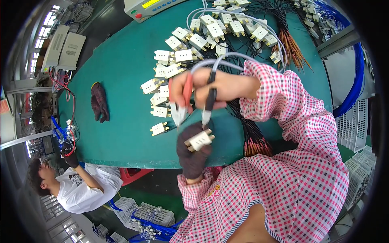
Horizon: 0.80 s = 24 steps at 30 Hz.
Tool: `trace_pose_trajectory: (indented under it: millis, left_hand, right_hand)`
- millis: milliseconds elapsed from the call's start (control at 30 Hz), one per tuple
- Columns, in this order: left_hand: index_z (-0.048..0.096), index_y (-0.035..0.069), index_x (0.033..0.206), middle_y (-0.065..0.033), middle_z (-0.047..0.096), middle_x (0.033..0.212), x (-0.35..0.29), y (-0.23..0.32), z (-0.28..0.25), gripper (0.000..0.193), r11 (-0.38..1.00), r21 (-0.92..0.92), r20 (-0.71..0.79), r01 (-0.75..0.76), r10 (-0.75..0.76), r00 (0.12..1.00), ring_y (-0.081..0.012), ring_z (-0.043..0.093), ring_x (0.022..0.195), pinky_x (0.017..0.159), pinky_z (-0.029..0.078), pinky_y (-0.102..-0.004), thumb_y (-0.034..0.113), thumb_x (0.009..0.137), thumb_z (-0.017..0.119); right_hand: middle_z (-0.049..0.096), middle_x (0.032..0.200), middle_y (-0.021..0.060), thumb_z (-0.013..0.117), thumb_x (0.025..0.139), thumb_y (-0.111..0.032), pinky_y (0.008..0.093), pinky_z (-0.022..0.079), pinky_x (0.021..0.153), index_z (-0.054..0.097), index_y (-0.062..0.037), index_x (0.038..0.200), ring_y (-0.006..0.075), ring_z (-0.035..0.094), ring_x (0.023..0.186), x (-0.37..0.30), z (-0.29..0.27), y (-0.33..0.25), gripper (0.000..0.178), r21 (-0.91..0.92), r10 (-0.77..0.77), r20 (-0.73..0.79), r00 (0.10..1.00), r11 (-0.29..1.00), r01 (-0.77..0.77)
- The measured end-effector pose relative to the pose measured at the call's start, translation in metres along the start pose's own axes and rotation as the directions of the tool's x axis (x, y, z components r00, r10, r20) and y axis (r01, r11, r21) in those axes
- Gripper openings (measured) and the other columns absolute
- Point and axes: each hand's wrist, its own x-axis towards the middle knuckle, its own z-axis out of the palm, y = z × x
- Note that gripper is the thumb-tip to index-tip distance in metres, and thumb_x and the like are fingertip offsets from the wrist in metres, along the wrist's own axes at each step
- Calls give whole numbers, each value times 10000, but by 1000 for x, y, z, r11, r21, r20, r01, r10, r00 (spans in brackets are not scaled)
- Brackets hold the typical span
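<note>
My left hand (192,160), in a dark knit glove, holds a small white rectangular connector (200,140) with brass-coloured prongs near the table's front edge. Bare and closed, my right hand (227,86) grips two test probes side by side: a red one (187,90) and a black one (211,97). Their pale tips point down toward the connector; contact is too blurred to tell. Grey cables (219,60) run back from the probes. Many similar white connectors (182,55) lie in a curved heap beyond my hands, with black wires attached.
An empty dark glove (98,102) lies on the green table (125,81). At the far edge stands a tester (152,7) with a yellow display. Bundles of wires with copper-coloured ends (292,50) lie at right. Another person (85,188) works at left, near white crates (154,214).
</note>
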Motion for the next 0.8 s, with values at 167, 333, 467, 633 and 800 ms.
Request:
trace_pose_trajectory:
  millis: [167,333,467,633,800]
  left_hand:
    - [595,50,1030,-155,605,1033,-8,14,20,343,474,757,479,-451,68,875,-347,602,964,883,473,-481,123,713,706]
    - [601,52,1086,-166,592,1122,-17,-2,-20,346,588,664,402,-462,241,883,-354,530,1129,990,407,-463,184,776,684]
    - [533,17,1234,-199,559,1209,12,16,-42,451,298,954,-188,30,517,835,-395,500,1167,993,403,-447,175,837,674]
    - [501,4,1241,-176,560,1199,16,19,-70,483,459,873,-275,163,189,943,-323,533,1135,963,430,-398,113,813,698]
    - [502,44,1207,-122,559,1153,-1,12,-66,454,986,-72,-432,-152,106,896,-266,554,1072,980,431,-451,68,797,696]
  right_hand:
    - [575,833,104,512,715,-32,176,244,306,564,1,963,35,366,377,3,-6,-2,256,77,72,-240,968,996,-55]
    - [575,841,117,513,708,-33,181,234,277,552,4,936,44,373,375,7,-17,8,233,148,56,-261,964,989,-17]
    - [574,881,146,506,704,-36,173,251,253,530,23,935,62,398,377,8,-16,9,239,244,21,-275,961,968,49]
    - [568,909,142,507,719,-49,188,296,294,548,30,963,61,417,406,6,-14,10,260,89,33,-217,976,996,-14]
    - [524,1008,63,450,778,10,214,429,506,545,7,945,111,554,739,24,9,-17,192,-395,161,-13,987,906,-153]
